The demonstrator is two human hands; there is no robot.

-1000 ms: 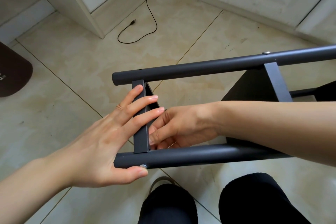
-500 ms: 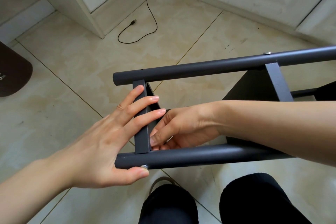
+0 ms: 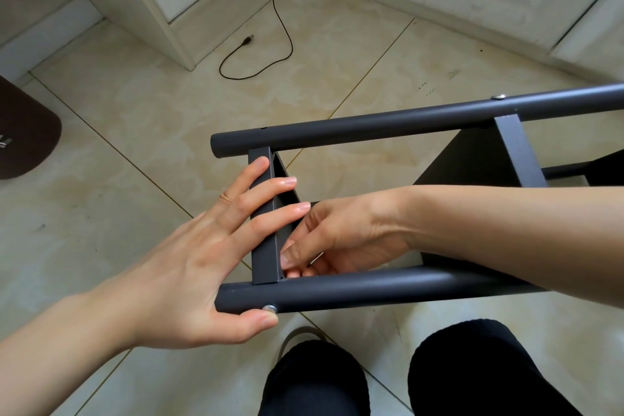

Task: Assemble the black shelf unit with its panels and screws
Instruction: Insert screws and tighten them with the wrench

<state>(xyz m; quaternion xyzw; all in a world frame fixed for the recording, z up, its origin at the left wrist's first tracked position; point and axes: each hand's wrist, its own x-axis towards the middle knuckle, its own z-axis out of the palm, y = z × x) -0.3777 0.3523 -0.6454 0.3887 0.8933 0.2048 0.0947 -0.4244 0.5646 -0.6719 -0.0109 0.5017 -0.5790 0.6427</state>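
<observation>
Shelf unit (image 3: 371,287) lies sideways, tubes running left-right; left hand (image 3: 189,267) spread on it.

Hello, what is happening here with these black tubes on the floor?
A person is putting together a black shelf unit that lies on its side over a tiled floor. The left hand lays straight fingers across the end panel, and its thumb touches a screw head on the near tube. The right hand reaches inside the frame and seems to pinch a small metal part at the panel's lower corner.
</observation>
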